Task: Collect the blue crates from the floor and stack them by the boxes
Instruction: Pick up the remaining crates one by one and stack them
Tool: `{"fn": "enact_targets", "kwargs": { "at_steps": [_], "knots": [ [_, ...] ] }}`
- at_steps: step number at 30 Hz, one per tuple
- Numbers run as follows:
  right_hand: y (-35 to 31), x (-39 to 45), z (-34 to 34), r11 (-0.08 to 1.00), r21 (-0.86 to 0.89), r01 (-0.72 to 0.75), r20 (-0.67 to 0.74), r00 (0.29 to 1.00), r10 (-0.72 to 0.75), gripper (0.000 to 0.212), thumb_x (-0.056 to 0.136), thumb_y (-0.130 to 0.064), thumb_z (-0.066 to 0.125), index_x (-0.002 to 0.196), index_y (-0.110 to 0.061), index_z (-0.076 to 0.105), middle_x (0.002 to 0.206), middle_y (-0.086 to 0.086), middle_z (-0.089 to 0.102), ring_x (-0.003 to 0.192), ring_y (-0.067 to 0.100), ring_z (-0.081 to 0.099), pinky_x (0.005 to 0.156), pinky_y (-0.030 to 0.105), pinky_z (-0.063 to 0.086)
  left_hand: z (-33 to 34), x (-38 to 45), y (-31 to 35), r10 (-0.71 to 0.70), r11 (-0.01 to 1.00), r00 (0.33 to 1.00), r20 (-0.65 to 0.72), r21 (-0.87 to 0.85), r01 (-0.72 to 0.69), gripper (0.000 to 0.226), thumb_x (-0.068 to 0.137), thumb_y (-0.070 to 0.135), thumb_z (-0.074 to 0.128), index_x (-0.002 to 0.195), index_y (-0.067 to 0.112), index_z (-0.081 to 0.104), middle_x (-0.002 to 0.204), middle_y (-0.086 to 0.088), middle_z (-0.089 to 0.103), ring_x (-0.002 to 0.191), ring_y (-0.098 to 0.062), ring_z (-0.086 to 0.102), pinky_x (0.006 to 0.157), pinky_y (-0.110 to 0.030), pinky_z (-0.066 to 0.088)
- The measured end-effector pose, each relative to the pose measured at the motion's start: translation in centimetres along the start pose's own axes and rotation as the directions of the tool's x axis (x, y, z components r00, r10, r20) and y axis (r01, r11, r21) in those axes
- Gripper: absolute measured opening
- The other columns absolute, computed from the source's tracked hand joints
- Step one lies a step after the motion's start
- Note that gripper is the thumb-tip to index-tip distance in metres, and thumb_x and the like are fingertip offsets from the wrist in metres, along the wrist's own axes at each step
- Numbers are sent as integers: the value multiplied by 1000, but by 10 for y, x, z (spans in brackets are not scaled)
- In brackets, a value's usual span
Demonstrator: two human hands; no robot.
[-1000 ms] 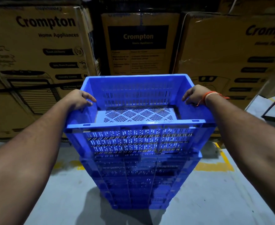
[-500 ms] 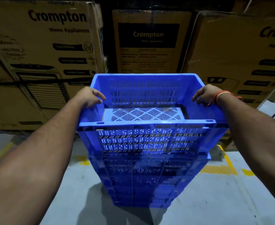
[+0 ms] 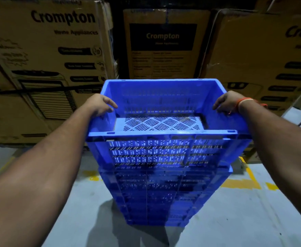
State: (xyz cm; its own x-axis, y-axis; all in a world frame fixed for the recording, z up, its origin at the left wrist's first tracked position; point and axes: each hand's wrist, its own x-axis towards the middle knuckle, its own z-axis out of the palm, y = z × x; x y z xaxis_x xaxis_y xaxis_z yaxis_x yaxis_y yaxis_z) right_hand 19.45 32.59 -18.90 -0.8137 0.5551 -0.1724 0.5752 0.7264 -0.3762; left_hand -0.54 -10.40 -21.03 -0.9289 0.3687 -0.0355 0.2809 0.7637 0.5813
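— Nearest?
— Top blue crate (image 3: 165, 148), sitting on the blue crate stack (image 3: 164, 196); nothing inside, only slotted bottom.
— Grips?
— Left hand (image 3: 99, 104) curled over its left rim, right hand (image 3: 226, 103) closed on right rim.
— Beyond the top blue crate?
— Cardboard boxes (image 3: 57, 50), just behind, on grey floor (image 3: 244, 220).

Grey concrete floor (image 3: 235, 220) with worn yellow markings (image 3: 242, 183)

A stack of blue crates (image 3: 156, 196) stands on it, with cardboard boxes (image 3: 44, 68) just behind.
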Motion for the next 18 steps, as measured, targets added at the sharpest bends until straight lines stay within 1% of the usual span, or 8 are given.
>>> {"fn": "enact_targets", "kwargs": {
  "at_steps": [3, 5, 8, 10, 13, 18],
  "knots": [
    [-3, -7, 0, 999, 35, -3, 15, 1000, 2, 21, 78, 4, 68, 86, -15, 75, 36, -7, 58, 28, 1, 49, 42, 19, 46, -1, 8, -4, 1, 1000, 1000, 12, 24, -2, 19, 85, 6, 73, 97, 19, 78, 58, -6, 60, 42, -15, 50, 42, -20, 45],
    [-3, -11, -1, 998, 66, -7, 23, 1000, 6, 22, 78, 6, 67, 87, -12, 75, 35, -7, 57, 27, 2, 48, 35, 14, 43, 0, 11, -6, 2, 1000, 1000, 16, 26, -2, 19, 85, 5, 73, 99, 18, 79, 64, -11, 62, 47, -21, 51, 47, -24, 46],
    [-2, -13, 0, 997, 81, -16, 31, 999, 13, 22, 78, 8, 67, 88, -10, 75, 35, -9, 57, 26, 2, 48, 32, 14, 41, 0, 14, -8, 4, 1000, 1000, 18, 25, -4, 20, 85, 7, 73, 99, 20, 79, 75, -14, 66, 54, -23, 53, 49, -25, 48],
    [-1, -13, 0, 997, 77, -29, 22, 999, 28, 21, 77, 7, 67, 86, -11, 76, 36, -8, 58, 27, 2, 48, 33, 14, 42, 0, 15, -8, 9, 1000, 1000, 20, 20, -9, 19, 85, 8, 74, 99, 21, 79, 77, -15, 67, 55, -23, 53, 53, -27, 48],
    [2, -10, -1, 998, 42, -45, -9, 999, 46, 20, 75, 1, 70, 82, -16, 77, 38, -10, 59, 29, 2, 50, 37, 15, 43, 4, 14, -4, 14, 1000, 1000, 15, 9, -14, 18, 85, 10, 74, 97, 23, 78, 81, -20, 70, 57, -25, 54, 60, -28, 47],
    [-4, 3, -2, 1000, 8, -28, -43, 999, 29, 17, 74, -2, 72, 79, -16, 79, 41, -6, 62, 33, 6, 53, 49, 20, 47, 7, 14, -4, -7, 1000, 1000, -8, -14, 7, 17, 84, 9, 75, 97, 20, 79, 75, -12, 67, 59, -23, 54, 64, -28, 47]
  ]
}}
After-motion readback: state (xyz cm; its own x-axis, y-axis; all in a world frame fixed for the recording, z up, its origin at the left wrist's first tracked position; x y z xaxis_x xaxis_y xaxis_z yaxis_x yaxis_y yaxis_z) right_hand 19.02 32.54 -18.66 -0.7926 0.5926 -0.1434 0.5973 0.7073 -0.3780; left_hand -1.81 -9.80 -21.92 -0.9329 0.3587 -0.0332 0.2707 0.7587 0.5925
